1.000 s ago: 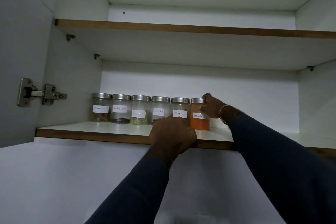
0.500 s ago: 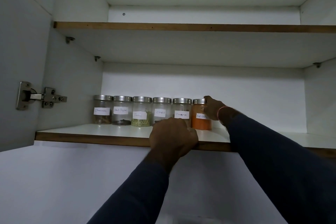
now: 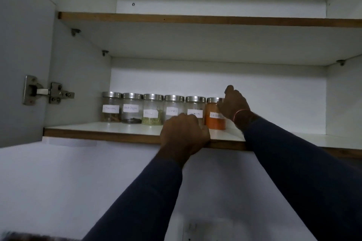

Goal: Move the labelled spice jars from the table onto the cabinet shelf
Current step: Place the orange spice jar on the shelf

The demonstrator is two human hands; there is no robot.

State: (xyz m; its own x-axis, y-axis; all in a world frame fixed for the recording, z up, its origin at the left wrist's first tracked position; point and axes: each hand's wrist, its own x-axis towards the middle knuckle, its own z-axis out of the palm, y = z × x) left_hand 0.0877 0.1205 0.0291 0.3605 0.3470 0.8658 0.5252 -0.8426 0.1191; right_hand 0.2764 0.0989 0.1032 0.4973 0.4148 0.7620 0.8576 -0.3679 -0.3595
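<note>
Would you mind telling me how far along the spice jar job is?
Done: five jars stand in a row on the lower shelf. In hand: the right hand touches the orange jar; the left hand grips the shelf edge. Left: unclear, the table is out of view.

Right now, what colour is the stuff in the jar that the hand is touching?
Orange. The last jar, by the right hand, shows best in the head view.

Cabinet door [image 3: 21, 55] stands open at left, grey. Metal hinge [image 3: 47, 90] fixed on its inner face, reaching to the side wall. Upper shelf [image 3: 195, 19], brown front edge, sits above on metal pegs [image 3: 75, 31]. Small screw [image 3: 133, 4] in back panel. White wall [image 3: 58, 182] below the cabinet.
</note>
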